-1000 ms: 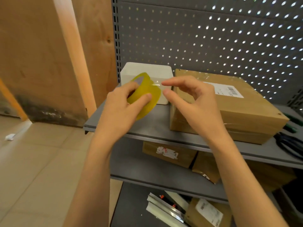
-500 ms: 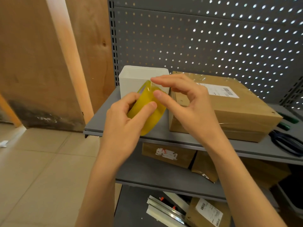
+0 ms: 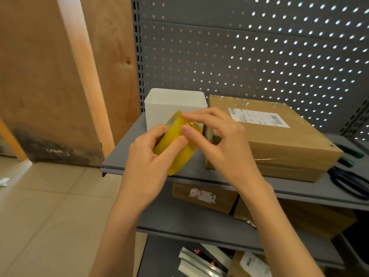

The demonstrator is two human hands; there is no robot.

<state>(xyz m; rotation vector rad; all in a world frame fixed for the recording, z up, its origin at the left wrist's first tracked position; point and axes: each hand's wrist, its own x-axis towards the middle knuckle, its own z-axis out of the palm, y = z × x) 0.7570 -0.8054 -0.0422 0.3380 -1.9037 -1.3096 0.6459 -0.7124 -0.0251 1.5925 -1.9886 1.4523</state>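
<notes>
Left hand (image 3: 147, 156) grips the tape roll (image 3: 177, 148) above the shelf's (image 3: 199, 168) front left edge. Right hand (image 3: 221, 142) pinches the roll's rim. Box (image 3: 279, 140) and white bin (image 3: 171, 104) stand just behind.

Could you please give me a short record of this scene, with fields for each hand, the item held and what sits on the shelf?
Grip: left hand holds the yellow tape roll on edge
Fingerwork: right hand pinches the roll's outer wrap with thumb and forefinger
Shelf contents: on the top shelf, a white bin, a cardboard parcel with a shipping label, scissors at the right
Backing: grey pegboard
</notes>
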